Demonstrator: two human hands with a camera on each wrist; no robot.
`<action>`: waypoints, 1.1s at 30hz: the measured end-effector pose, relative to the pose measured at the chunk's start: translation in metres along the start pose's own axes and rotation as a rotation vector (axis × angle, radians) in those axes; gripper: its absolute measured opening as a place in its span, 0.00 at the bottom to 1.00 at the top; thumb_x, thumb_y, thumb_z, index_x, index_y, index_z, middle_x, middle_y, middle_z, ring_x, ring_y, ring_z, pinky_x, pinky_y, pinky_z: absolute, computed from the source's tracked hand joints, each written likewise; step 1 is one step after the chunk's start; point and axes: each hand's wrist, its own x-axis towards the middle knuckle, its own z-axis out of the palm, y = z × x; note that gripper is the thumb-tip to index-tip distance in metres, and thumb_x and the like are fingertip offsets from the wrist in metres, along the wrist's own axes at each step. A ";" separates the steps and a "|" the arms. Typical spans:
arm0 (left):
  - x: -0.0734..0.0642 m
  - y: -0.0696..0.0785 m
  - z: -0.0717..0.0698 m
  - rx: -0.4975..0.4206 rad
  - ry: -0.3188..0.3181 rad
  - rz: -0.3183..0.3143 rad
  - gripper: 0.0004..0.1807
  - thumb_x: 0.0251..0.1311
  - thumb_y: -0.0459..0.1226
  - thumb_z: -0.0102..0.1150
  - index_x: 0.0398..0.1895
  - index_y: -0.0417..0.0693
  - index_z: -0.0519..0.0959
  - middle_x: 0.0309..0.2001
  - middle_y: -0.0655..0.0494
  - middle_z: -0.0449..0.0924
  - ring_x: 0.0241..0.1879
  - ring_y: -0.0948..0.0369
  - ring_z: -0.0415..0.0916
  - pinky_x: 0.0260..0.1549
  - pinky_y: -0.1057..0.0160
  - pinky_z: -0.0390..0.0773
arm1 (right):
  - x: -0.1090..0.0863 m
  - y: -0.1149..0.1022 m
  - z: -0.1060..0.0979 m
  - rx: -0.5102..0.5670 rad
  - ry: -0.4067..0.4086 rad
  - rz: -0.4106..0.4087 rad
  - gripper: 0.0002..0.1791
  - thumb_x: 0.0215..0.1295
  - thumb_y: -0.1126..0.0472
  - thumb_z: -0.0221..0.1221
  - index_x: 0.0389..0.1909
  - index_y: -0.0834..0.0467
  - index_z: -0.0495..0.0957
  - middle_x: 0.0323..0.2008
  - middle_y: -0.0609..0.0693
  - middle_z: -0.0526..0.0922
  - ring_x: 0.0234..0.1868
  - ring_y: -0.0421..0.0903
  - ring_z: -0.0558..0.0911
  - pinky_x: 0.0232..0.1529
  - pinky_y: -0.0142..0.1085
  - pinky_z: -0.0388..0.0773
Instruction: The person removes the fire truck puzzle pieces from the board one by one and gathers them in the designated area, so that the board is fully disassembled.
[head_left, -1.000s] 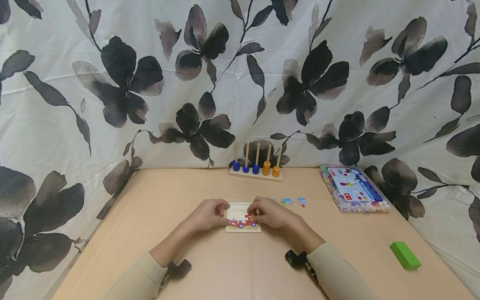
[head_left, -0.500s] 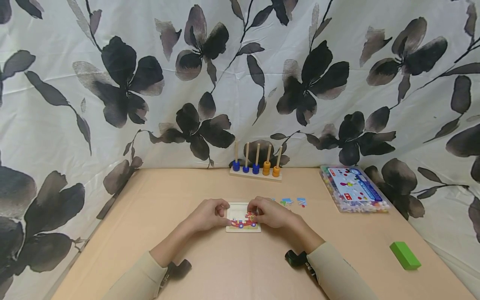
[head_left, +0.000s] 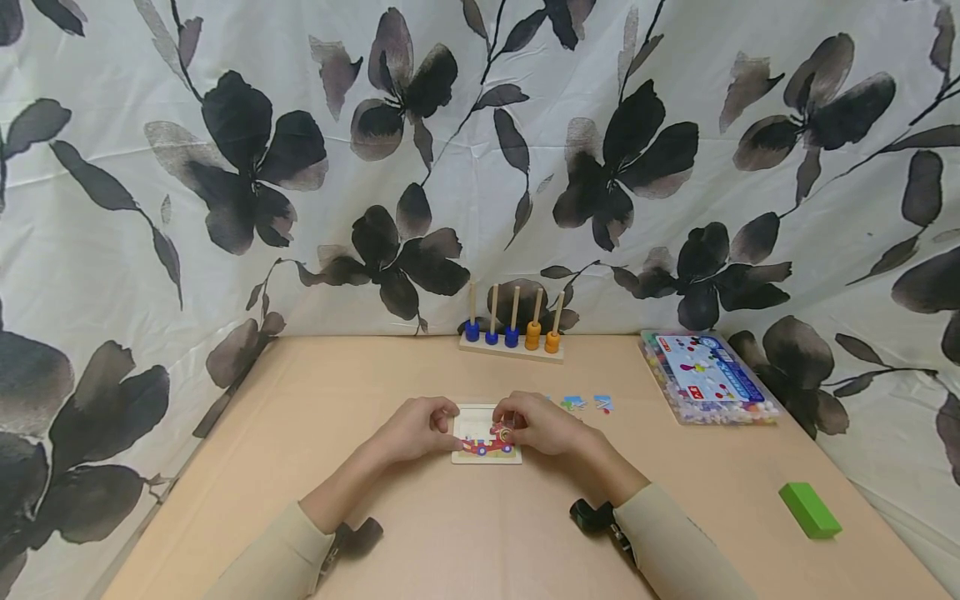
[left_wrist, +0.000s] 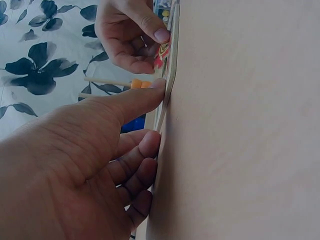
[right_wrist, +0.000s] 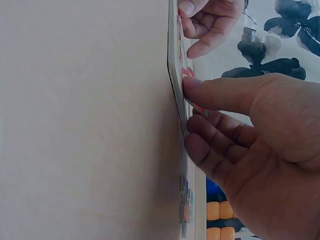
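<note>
My left hand (head_left: 415, 429) pinches the left edge of the puzzle board (head_left: 475, 422), with my thumb on the top edge and my fingers bent at the side. There is only a thin gap between my thumb and first finger, just enough for the board. My right hand (head_left: 546, 423) is at the right side, and its thumb and fingers are close together on a red piece (head_left: 501, 432) with a yellow swirl. The red piece looks a bit tipped up, but my fingers hide part of it. The board lies on the table (head_left: 480, 533), right in front of me, between my two hands. Along its bottom is a red car picture (head_left: 480, 448) with blue wheels. Some loose pieces (head_left: 573, 402) lie on the table just past my right hand. Farther back stands a wooden peg stand (head_left: 510, 348) with blue and orange beads. Off to the right are a clear box (head_left: 708, 375) with a bright paper on top and, nearer me, a green block (head_left: 811, 510).
</note>
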 end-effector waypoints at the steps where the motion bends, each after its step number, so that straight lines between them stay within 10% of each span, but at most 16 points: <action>1: 0.000 0.000 0.000 0.006 0.000 0.006 0.28 0.51 0.44 0.82 0.52 0.40 0.83 0.29 0.61 0.78 0.31 0.64 0.73 0.35 0.66 0.73 | 0.000 0.000 0.000 0.002 0.004 0.002 0.12 0.67 0.66 0.68 0.50 0.54 0.83 0.37 0.47 0.79 0.39 0.46 0.77 0.41 0.35 0.74; 33: 0.001 -0.001 0.001 0.008 -0.004 0.015 0.28 0.50 0.43 0.82 0.51 0.41 0.83 0.29 0.61 0.78 0.30 0.63 0.73 0.35 0.65 0.73 | -0.003 0.000 -0.007 0.130 0.068 0.002 0.10 0.66 0.68 0.68 0.45 0.55 0.89 0.36 0.48 0.84 0.35 0.42 0.77 0.36 0.32 0.75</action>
